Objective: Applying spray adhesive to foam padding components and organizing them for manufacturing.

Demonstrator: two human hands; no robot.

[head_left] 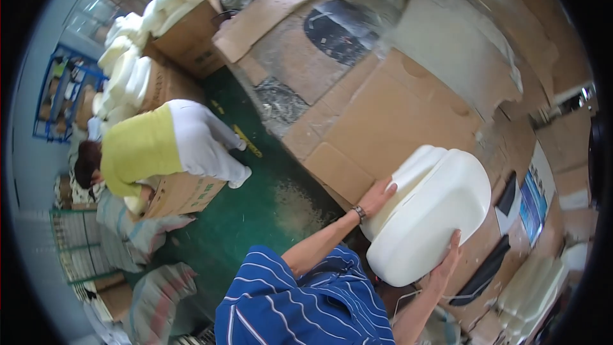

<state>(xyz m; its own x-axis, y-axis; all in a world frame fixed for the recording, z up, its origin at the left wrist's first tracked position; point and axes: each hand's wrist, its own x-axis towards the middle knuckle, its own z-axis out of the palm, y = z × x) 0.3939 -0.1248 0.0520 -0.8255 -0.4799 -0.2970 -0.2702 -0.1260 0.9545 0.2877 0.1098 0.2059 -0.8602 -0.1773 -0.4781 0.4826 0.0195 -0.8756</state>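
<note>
**White foam cushion, held in both hands above cardboard sheets**

Item: one cushion [434,214], white, thick, rounded at the corners, moulded in one piece. It is tilted, upper end toward the far right, lower end toward the wearer. It is held off the ground, over flat cardboard [389,115] spread across the floor.

Left hand [378,195]: pressed flat against the cushion's upper left side, fingers stretched open and spread along the edge. A dark wristband sits on this wrist.

Right hand [447,262]: cupped under the lower right edge, fingers curled up onto the foam, thumb side hidden behind it.

Wearer: blue shirt with white stripes [306,306], low in the frame.

Surroundings: green floor [255,211] to the left of the cardboard. On it a second person [159,147], in a yellow top and white trousers, bends over a brown box [185,195]. Behind that person, more boxes stacked with white foam pieces [128,70]. A blue rack [60,92] stands at the far left. Striped sacks [153,275] lie at lower left. More white foam [530,287] lies at lower right.
</note>
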